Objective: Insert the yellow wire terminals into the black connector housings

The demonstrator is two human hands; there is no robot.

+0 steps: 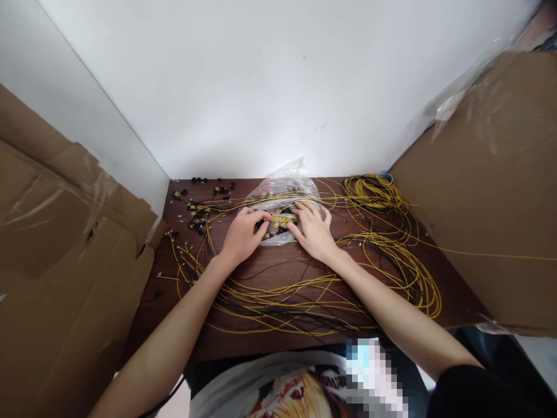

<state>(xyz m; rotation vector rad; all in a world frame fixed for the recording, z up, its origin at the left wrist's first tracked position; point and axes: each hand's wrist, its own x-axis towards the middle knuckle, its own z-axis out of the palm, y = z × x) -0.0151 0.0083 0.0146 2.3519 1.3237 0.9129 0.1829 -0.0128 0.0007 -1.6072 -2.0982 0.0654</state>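
Note:
A clear plastic bag (297, 168) lies open on the brown table, with small yellow and black connector parts (281, 222) in its mouth. My left hand (243, 233) is at the bag's left side, thumb and fingers curled together near a small dark piece (260, 223). What sits between those fingertips is too small to make out. Across the bag's right side rests my right hand (314, 230), fingers apart, its thumb touching the parts. Thin yellow and black wires (278, 200) run over the bag just beyond both hands.
Coiled yellow wire (369, 193) lies at the back right. A loose wire bundle (287, 305) curves along the front. Black and yellow connectors (199, 216) are scattered at the left. Cardboard walls (65, 261) flank the table (265, 270), and a white wall (270, 87) stands behind.

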